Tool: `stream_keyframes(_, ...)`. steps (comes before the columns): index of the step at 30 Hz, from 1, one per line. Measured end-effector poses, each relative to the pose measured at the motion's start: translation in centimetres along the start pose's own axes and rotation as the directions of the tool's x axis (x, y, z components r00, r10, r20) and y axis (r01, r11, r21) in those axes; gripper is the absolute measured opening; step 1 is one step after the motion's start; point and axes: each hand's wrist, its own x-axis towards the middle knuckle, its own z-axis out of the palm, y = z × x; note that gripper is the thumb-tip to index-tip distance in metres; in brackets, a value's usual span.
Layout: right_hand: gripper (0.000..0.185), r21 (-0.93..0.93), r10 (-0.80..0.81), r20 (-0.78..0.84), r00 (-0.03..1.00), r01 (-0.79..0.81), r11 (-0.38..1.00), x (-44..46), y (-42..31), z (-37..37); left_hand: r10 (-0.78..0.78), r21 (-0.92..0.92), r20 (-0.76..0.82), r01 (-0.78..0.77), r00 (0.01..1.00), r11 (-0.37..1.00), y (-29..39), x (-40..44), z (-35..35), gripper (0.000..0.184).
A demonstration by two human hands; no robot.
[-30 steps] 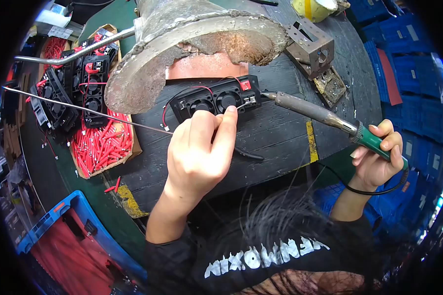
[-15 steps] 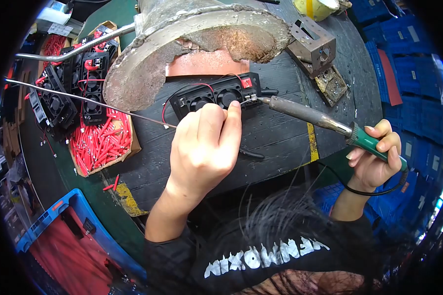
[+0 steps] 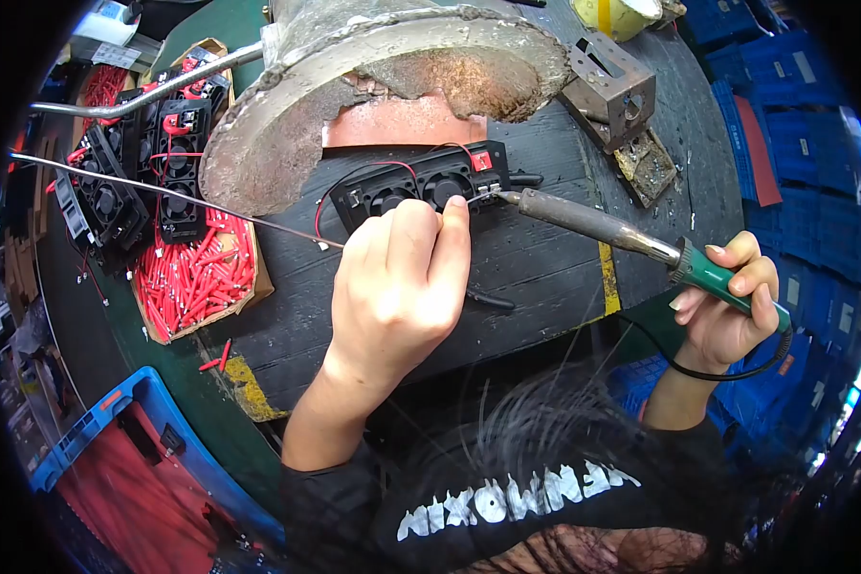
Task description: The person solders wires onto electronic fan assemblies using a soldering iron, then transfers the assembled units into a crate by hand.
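My left hand pinches a thin solder wire, which trails off to the left; its short end reaches a terminal on the black fan panel. That panel has two small fans, a red part and red and black leads, and lies on the dark table. My right hand is closed round the green handle of a soldering iron. The iron's tip is at the same terminal, at the panel's right end, very close to the wire's end.
A battered metal hood overhangs the panel. On the left are a carton of red tubes and stacked fan panels. A rusty metal stand is at the back right. At the lower left sits a blue crate.
The soldering iron's tip has moved left and slightly down onto the panel's terminal. My left hand has shifted slightly right with the wire.
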Motion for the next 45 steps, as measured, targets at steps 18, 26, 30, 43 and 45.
stream_keyframes(18, 0.036, -0.041, -0.003, 0.005, 1.0, 0.003, 0.999, 0.2, -0.1, 0.5, -0.01, -0.065, -0.084, 0.005, 0.996, 0.998, -0.7, -0.5, 0.6, 0.018)
stream_keyframes(26, 0.033, -0.063, 0.003, 0.044, 0.999, 0.0, 0.998, 0.2, -0.3, 0.5, -0.056, -0.122, -0.114, 0.042, 0.992, 0.992, -1.0, -0.7, 0.1, 0.02)
stream_keyframes(30, 0.033, -0.076, -0.002, 0.048, 0.999, 0.006, 0.997, 0.3, -0.4, 0.4, -0.072, -0.129, -0.126, 0.055, 0.989, 0.99, -1.1, -0.8, 0.2, 0.021)
stream_keyframes(43, 0.037, -0.067, -0.006, 0.007, 1.0, 0.007, 0.998, 0.3, -0.3, 0.9, -0.136, -0.182, -0.133, 0.111, 0.982, 0.977, -1.2, -0.9, 0.2, 0.039)
stream_keyframes(45, 0.034, -0.062, -0.002, 0.031, 1.0, 0.004, 0.998, 0.2, -0.5, 0.7, -0.142, -0.188, -0.135, 0.115, 0.981, 0.975, -1.3, -0.9, 0.2, 0.039)
